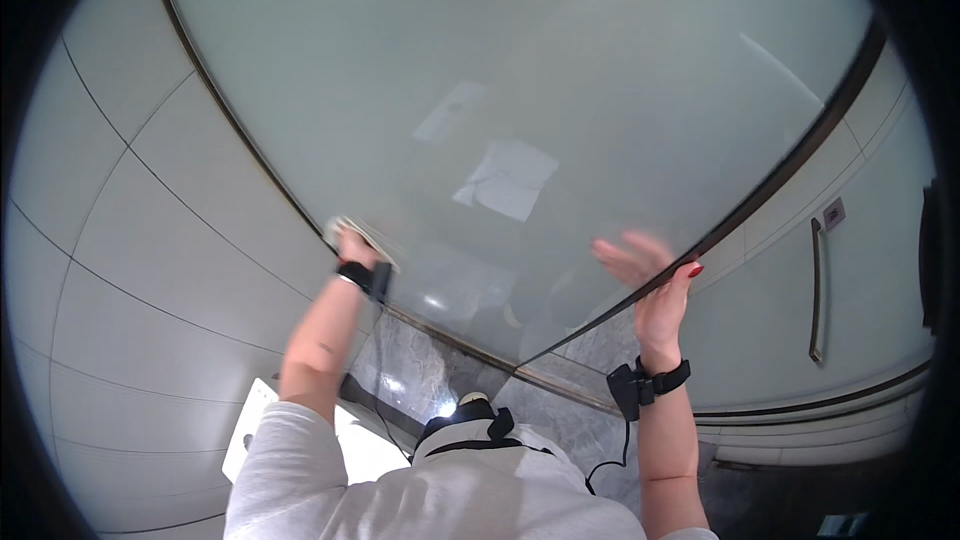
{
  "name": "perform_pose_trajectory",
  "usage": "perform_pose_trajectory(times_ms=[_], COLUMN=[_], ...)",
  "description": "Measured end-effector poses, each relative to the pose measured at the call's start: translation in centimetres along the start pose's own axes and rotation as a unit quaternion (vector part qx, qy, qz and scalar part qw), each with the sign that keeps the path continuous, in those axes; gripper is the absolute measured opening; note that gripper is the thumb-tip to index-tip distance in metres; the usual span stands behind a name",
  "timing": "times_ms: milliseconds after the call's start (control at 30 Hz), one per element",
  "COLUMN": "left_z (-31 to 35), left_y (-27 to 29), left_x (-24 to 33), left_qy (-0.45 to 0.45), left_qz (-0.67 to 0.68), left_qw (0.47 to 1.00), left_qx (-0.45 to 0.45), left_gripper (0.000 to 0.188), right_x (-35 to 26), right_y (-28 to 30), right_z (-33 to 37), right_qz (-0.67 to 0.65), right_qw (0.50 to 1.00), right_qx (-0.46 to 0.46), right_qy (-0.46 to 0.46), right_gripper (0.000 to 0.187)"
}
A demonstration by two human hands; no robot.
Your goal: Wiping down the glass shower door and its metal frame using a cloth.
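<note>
A large greenish frosted glass door (pixel 560 50) with a dark metal edge fills the view ahead of me. My left hand (pixel 356 248) is closed on a whitish cloth (pixel 338 227), pressed against the glass by its lower left edge. Slight blur softens the cloth's outline. Around the door's right edge is my right hand (pixel 657 320), with its thumb, red-nailed, lying at the dark rim. Blurred finger shapes show on the glass beside that rim. Each wrist wears a black strap with a small box, and cables run down from them.
Pale tiled wall (pixel 130 210) rises on the left. At the right stands another glass panel with a long metal handle (pixel 817 290). Grey marble-look floor (pixel 410 360) shows below the door, and a white object (pixel 243 430) sits behind my left arm. Pale reflections mark the glass.
</note>
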State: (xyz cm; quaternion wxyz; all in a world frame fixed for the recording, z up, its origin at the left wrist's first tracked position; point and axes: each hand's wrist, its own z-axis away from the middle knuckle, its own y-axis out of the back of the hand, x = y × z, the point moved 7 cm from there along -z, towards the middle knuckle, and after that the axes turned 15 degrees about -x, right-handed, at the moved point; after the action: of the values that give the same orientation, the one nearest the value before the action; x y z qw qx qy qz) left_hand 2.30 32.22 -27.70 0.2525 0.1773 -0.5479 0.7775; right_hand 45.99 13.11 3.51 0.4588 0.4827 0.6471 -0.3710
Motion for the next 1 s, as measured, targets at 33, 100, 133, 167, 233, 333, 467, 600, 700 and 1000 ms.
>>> perform_pose_trajectory(times_ms=[33,100,133,167,233,333,467,600,700,1000], left_z=[0.9,3.8,5.2,7.9,10.8,16.1,14.1,7.4,7.3,7.8], left_y=[-1.5,-7.1,-10.9,-14.2,-21.3,-28.8,-21.8,-6.8,-3.1,-10.7], left_x=[7.8,20.1,23.4,28.6,29.9,23.2,13.9,-2.5,-16.0,-11.7], left_qy=[-0.099,-0.258,-0.302,-0.385,-0.438,-0.545,-0.514,-0.24,0.047,0.185], left_qz=[-0.075,-0.132,-0.141,-0.21,-0.331,-0.497,-0.48,-0.112,0.131,0.128], left_qw=[0.992,0.954,0.94,0.888,0.822,0.673,0.711,0.964,0.983,0.953], left_qx=[-0.018,-0.074,-0.076,-0.135,-0.154,-0.06,0.002,-0.031,-0.117,-0.203], left_gripper=[0.073,0.059,0.05,0.046,0.058,0.062,0.064,0.061,0.044,0.039], right_x=[-0.5,-0.7,-0.4,-0.5,-0.6,-0.5,-0.6,-1.0,-0.9,-1.3], right_y=[-0.9,-1.5,-1.1,-1.6,-1.1,-0.2,-0.3,-0.2,-0.9,-1.1], right_z=[-0.3,-0.5,-0.4,-0.6,-0.5,-0.4,-0.4,-0.5,-0.8,-0.4], right_qz=[-0.012,-0.025,-0.034,-0.057,-0.049,-0.035,-0.026,-0.007,-0.012,-0.038], right_qw=[1.0,0.999,0.999,0.998,0.998,0.999,0.999,1.0,0.999,0.996], right_qx=[-0.013,-0.024,-0.015,-0.021,-0.016,-0.007,-0.006,0.008,-0.023,-0.061], right_qy=[0.017,0.031,0.029,0.032,0.028,0.027,0.02,0.025,0.045,0.048], right_gripper=[0.091,0.091,0.091,0.09,0.09,0.091,0.091,0.091,0.09,0.08])
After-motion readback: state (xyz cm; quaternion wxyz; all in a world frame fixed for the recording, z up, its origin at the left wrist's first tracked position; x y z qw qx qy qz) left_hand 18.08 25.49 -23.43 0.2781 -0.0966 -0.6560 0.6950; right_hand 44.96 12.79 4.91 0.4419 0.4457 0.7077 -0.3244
